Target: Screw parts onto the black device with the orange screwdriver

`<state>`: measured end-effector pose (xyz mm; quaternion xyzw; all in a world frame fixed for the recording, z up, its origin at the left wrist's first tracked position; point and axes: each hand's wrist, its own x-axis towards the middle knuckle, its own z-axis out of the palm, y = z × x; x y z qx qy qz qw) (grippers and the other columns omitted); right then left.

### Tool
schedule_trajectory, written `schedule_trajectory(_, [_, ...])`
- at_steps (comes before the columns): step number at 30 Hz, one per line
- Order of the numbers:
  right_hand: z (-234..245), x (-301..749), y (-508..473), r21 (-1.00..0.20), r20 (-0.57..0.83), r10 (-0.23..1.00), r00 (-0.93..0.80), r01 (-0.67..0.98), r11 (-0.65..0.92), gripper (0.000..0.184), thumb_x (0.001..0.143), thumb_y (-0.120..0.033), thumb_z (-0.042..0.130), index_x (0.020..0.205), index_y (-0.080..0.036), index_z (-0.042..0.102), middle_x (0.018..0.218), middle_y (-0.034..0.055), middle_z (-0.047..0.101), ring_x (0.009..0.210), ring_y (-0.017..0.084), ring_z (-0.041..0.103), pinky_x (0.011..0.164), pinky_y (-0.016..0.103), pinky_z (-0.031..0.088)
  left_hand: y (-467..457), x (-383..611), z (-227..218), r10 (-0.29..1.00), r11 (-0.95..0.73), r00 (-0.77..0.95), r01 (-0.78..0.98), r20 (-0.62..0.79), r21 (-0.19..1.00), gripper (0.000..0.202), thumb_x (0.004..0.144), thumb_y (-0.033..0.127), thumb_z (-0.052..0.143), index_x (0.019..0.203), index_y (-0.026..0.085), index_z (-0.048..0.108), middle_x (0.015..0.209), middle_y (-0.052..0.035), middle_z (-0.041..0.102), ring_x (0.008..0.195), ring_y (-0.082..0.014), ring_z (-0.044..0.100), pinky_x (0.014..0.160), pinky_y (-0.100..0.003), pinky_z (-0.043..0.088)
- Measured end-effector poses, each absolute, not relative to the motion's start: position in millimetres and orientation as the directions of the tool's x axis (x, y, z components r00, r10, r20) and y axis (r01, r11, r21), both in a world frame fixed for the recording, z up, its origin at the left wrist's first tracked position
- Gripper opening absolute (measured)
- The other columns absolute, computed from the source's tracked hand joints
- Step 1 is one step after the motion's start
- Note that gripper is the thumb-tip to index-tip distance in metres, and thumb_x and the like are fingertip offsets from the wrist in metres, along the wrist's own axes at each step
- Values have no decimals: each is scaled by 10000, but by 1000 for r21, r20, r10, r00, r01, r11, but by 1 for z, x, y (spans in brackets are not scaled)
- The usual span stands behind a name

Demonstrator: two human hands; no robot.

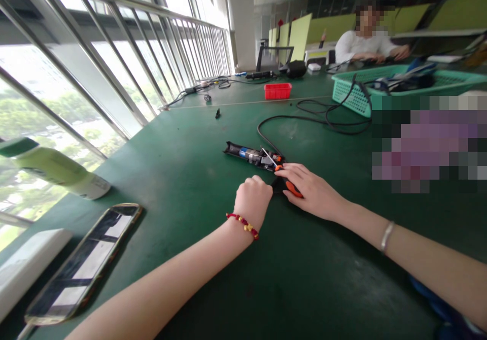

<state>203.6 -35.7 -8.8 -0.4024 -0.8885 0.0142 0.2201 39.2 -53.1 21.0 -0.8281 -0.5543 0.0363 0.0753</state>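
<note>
Right hand (314,190): fingers clamped on screwdriver (294,190), aimed 10 o'clock, probably for reaching opened device (249,155); left hand's (252,199)? can't tell.

The left hand (253,202) is curling its fingertips out of sight while the right hand (312,190) is partly covering an orange-handled screwdriver (294,190). The left edge is cropping a white box (32,264) and a green bottle (53,167), the right edge a green basket (348,96). Far left, a small black piece (217,113) is defying identification.
</note>
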Motion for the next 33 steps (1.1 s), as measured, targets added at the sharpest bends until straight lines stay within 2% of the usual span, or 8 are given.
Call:
schedule_trajectory(5, [-10, 203, -35, -183, 387, 712, -586, 708, 682, 373, 840, -235, 465, 1204, -154, 464, 1226, 137, 511, 1219, 247, 419, 1030, 430, 394, -65, 51, 18, 956, -266, 291, 890, 14, -371, 361, 826, -65, 299, 878, -6, 651, 887, -188, 608, 807, -245, 633, 564, -270, 486])
schedule_trajectory(12, [-10, 203, -35, -174, 386, 715, -583, 715, 677, 372, 844, -238, 461, 1204, -142, 470, 1226, 141, 510, 1214, 249, 420, 1018, 426, 407, -62, 48, 18, 951, -286, 308, 895, 9, -343, 358, 822, -61, 308, 873, 14, 654, 900, -171, 605, 832, -247, 622, 563, -270, 491])
schedule_trajectory(20, [-10, 204, -35, -178, 383, 713, -587, 711, 680, 377, 844, -243, 462, 1208, -144, 468, 1230, 142, 509, 1215, 249, 420, 1023, 435, 401, -48, 36, 27, 940, -327, 337, 932, 44, -157, 280, 805, -28, 379, 845, 61, 642, 865, -147, 634, 813, -239, 633, 582, -290, 496])
schedule_trajectory(22, [-10, 204, -35, -179, 383, 716, -584, 713, 677, 381, 840, -241, 466, 1208, -142, 471, 1229, 141, 508, 1211, 248, 425, 1021, 428, 403, -36, 25, 26, 912, -399, 400, 917, 96, -22, 200, 800, 50, 461, 841, 122, 642, 867, -95, 652, 807, -225, 633, 621, -304, 501])
schedule_trajectory(24, [-9, 204, -35, -182, 384, 718, -580, 715, 675, 383, 837, -242, 470, 1207, -144, 473, 1225, 139, 509, 1206, 246, 432, 1011, 420, 414, -21, 13, 20, 896, -434, 399, 882, 196, 186, 111, 771, 133, 546, 813, 179, 637, 846, -29, 666, 772, -186, 629, 661, -289, 501])
schedule_trajectory(28, [-9, 204, -35, -187, 389, 716, -579, 712, 677, 387, 832, -243, 478, 1209, -154, 468, 1226, 134, 506, 1201, 244, 437, 996, 421, 429, 1, -2, 2, 861, -485, 316, 747, 399, 454, 41, 735, 169, 593, 757, 185, 624, 819, 5, 675, 761, -142, 621, 711, -255, 503])
schedule_trajectory(30, [-9, 204, -35, -187, 393, 712, -582, 708, 681, 388, 829, -241, 483, 1207, -154, 468, 1226, 134, 505, 1199, 243, 438, 999, 420, 427, 3, -3, -4, 832, -531, 299, 673, 467, 515, 48, 732, 152, 589, 757, 181, 620, 787, 13, 673, 739, -125, 620, 705, -237, 504])
schedule_trajectory(33, [-9, 203, -35, -186, 401, 707, -582, 704, 685, 386, 827, -233, 483, 1203, -149, 471, 1224, 136, 506, 1198, 242, 438, 1004, 419, 423, 2, 2, -6, 770, -609, 323, 629, 551, 483, 78, 755, 138, 560, 775, 180, 623, 780, 10, 662, 743, -116, 614, 686, -219, 497])
